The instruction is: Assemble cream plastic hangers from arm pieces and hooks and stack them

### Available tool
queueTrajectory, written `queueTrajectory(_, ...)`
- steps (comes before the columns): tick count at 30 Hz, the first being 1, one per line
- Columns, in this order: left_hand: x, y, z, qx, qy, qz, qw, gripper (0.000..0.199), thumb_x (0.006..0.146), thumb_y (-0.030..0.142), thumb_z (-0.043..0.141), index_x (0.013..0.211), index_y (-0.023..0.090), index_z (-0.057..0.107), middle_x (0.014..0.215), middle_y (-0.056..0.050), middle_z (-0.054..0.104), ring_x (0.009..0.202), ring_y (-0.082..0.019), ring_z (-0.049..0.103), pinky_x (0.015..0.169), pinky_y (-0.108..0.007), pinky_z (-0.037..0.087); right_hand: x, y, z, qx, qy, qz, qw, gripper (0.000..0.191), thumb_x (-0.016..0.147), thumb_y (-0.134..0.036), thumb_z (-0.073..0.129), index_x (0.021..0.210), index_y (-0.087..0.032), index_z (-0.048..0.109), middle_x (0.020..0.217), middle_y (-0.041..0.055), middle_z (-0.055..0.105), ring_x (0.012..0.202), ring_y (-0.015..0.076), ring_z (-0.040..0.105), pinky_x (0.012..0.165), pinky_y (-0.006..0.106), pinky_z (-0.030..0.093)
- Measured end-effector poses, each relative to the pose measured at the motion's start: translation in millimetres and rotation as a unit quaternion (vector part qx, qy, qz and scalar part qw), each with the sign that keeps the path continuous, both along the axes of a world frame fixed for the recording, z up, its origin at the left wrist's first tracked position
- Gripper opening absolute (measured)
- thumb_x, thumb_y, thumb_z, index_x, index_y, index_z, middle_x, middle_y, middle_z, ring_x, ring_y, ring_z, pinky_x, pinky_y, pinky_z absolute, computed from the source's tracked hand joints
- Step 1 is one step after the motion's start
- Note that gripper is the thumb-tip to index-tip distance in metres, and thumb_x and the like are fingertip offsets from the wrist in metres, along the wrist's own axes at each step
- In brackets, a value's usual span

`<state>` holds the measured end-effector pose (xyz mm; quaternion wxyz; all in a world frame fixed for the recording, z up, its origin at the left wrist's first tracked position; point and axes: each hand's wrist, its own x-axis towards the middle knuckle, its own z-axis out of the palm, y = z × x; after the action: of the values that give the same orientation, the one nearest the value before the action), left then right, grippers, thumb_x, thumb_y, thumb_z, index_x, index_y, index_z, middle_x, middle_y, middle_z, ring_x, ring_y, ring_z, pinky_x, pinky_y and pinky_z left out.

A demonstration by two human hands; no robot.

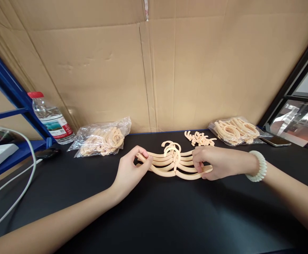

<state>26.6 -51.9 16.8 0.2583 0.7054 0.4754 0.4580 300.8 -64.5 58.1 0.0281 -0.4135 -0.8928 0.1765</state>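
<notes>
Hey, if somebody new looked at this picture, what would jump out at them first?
Probably the stack of pale, curved hanger-like pieces at the middle of the black table, with the left hand and right hand at its two ends. Next, perhaps, the water bottle with its bright red cap, standing at the far left, and the pale beaded bracelet on the right wrist.

Wearing a pale green bracelet (263, 166) of rounded, closely set beads in a single band around the right wrist (249, 164). Leaving the left hand (128, 169), right hand (218, 160), left forearm (82, 209) and right forearm (288, 185) bare.
</notes>
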Motion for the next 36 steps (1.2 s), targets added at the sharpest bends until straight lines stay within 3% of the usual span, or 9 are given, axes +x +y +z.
queueTrajectory(5, -2, 1, -7.5, 0.091, 0.138, -0.035, 0.986, 0.008, 0.079, 0.020, 0.056, 0.071, 0.021, 0.056, 0.074, 0.000, 0.062, 0.073, -0.017, 0.059, 0.066, -0.028, 0.045, 1, -2, 0.7, 0.003, -0.025, -0.012, 1.000, 0.008, 0.066, -0.011, 0.065, 0.067, -0.018, 0.061, 0.078, 0.0023, 0.063, 0.073, 0.0174, 0.055, 0.065, 0.027, 0.042)
queueTrajectory(12, 0, -9, -7.0, 0.238, 0.260, -0.089, 0.932, 0.006, 0.085, 0.018, 0.053, 0.082, 0.022, 0.057, 0.082, -0.001, 0.067, 0.082, -0.020, 0.062, 0.090, -0.041, 0.041, 0, -2, -0.4, 0.008, -0.069, -0.033, 0.997, 0.006, 0.068, -0.014, 0.063, 0.068, -0.018, 0.058, 0.076, 0.0021, 0.063, 0.067, 0.0162, 0.055, 0.060, 0.027, 0.039)
queueTrajectory(16, 3, -15, -6.6, 0.257, 0.329, -0.146, 0.897, 0.008, 0.085, 0.026, 0.060, 0.093, 0.022, 0.060, 0.093, -0.004, 0.070, 0.093, -0.024, 0.061, 0.094, -0.042, 0.038, 1, -1, -2.4, 0.016, -0.098, -0.069, 0.993, 0.008, 0.068, -0.015, 0.059, 0.066, -0.020, 0.052, 0.069, 0.0001, 0.058, 0.059, 0.0142, 0.048, 0.053, 0.026, 0.034)
queueTrajectory(19, 1, -13, -9.6, 0.251, 0.336, -0.157, 0.894, 0.003, 0.086, 0.023, 0.060, 0.088, 0.023, 0.062, 0.092, -0.002, 0.070, 0.091, -0.023, 0.062, 0.091, -0.040, 0.040, 0, -2, -2.8, 0.019, -0.121, -0.081, 0.989, 0.010, 0.068, -0.017, 0.058, 0.068, -0.021, 0.049, 0.065, -0.0010, 0.054, 0.055, 0.0140, 0.043, 0.051, 0.027, 0.032)
queueTrajectory(24, -2, -7, -14.2, 0.245, 0.339, -0.135, 0.898, 0.010, 0.086, 0.015, 0.053, 0.087, 0.022, 0.060, 0.093, -0.003, 0.070, 0.091, -0.022, 0.063, 0.086, -0.037, 0.044, -7, -11, -2.7, 0.120, -0.102, -0.081, 0.984, 0.018, 0.071, -0.010, 0.055, 0.088, -0.016, 0.057, 0.090, 0.0096, 0.061, 0.079, 0.0232, 0.058, 0.067, 0.032, 0.047)
queueTrajectory(27, -1, -8, -13.9, 0.241, 0.347, -0.133, 0.896, 0.015, 0.087, 0.018, 0.053, 0.100, 0.021, 0.060, 0.106, -0.006, 0.069, 0.102, -0.024, 0.061, 0.091, -0.040, 0.045, -16, -17, -11.3, 0.187, -0.049, -0.097, 0.976, 0.034, 0.085, -0.015, 0.044, 0.116, -0.009, 0.058, 0.113, 0.0194, 0.062, 0.104, 0.0323, 0.059, 0.088, 0.045, 0.049)
queueTrajectory(29, 1, -9, -13.0, 0.220, 0.356, -0.137, 0.898, 0.026, 0.088, 0.023, 0.054, 0.114, 0.020, 0.058, 0.121, -0.010, 0.065, 0.114, -0.027, 0.057, 0.099, -0.043, 0.042, -24, -20, -23.0, 0.210, -0.020, -0.123, 0.970, 0.051, 0.094, -0.035, 0.040, 0.134, -0.003, 0.048, 0.134, 0.0256, 0.052, 0.125, 0.0388, 0.048, 0.102, 0.055, 0.041)
queueTrajectory(32, 1, -8, -12.4, 0.157, 0.381, -0.140, 0.900, 0.046, 0.092, 0.037, 0.051, 0.133, 0.017, 0.049, 0.140, -0.014, 0.053, 0.132, -0.030, 0.045, 0.110, -0.049, 0.033, -39, -22, -44.2, 0.192, -0.015, -0.159, 0.968, 0.086, 0.091, -0.065, 0.037, 0.144, 0.003, 0.035, 0.150, 0.0289, 0.032, 0.141, 0.0417, 0.027, 0.111, 0.060, 0.028)
queueTrajectory(36, -2, -4, -13.1, 0.083, 0.414, -0.152, 0.894, 0.065, 0.094, 0.052, 0.043, 0.147, 0.016, 0.036, 0.152, -0.015, 0.037, 0.142, -0.034, 0.031, 0.114, -0.056, 0.024, -51, -17, -61.7, 0.162, -0.026, -0.154, 0.974, 0.089, 0.093, -0.067, 0.030, 0.148, 0.003, 0.028, 0.154, 0.0259, 0.023, 0.144, 0.0376, 0.017, 0.116, 0.057, 0.021)
